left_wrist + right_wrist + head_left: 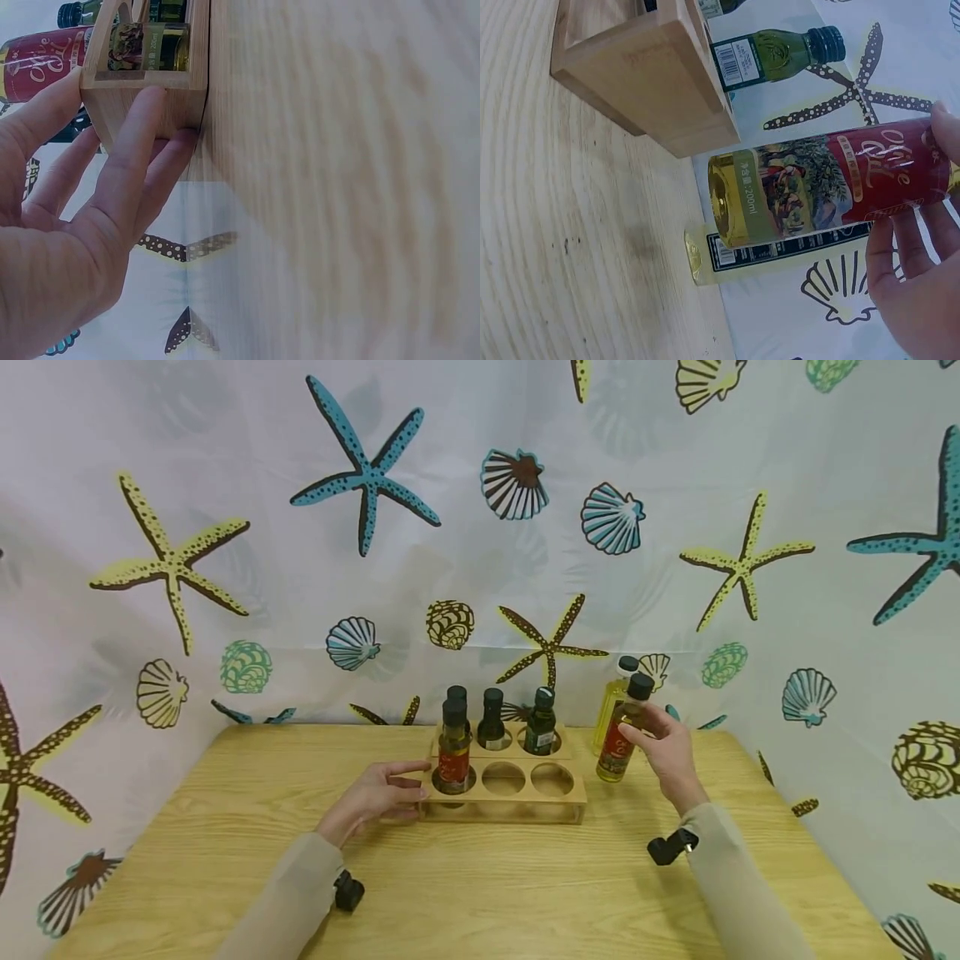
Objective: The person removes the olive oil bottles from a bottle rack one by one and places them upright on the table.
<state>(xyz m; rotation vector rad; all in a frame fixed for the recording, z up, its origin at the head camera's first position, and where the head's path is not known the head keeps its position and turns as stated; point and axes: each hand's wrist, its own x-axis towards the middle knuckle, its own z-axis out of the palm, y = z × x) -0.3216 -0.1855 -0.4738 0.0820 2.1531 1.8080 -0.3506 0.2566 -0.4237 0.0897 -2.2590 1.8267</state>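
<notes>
My right hand [671, 752] grips a red-labelled olive oil bottle [617, 750] by its upper part, to the right of the wooden rack [528, 785]. That bottle leans slightly, and its base appears raised off the table in the right wrist view. At the rack's left end, my left hand [375, 795] rests its extended fingertips against the side panel [142, 112]. A second red-labelled bottle [453, 760] stands in the rack's front left hole. In the back row stand a dark bottle [492, 718], a green bottle [541, 727] and another dark bottle [457, 693], partly hidden.
Behind the held bottle stands a tall clear bottle of yellow oil [606, 714], near the table's back edge. The wooden table [480, 893] stretches in front of the rack. A cloth [450, 568] printed with starfish and shells hangs behind and at both sides.
</notes>
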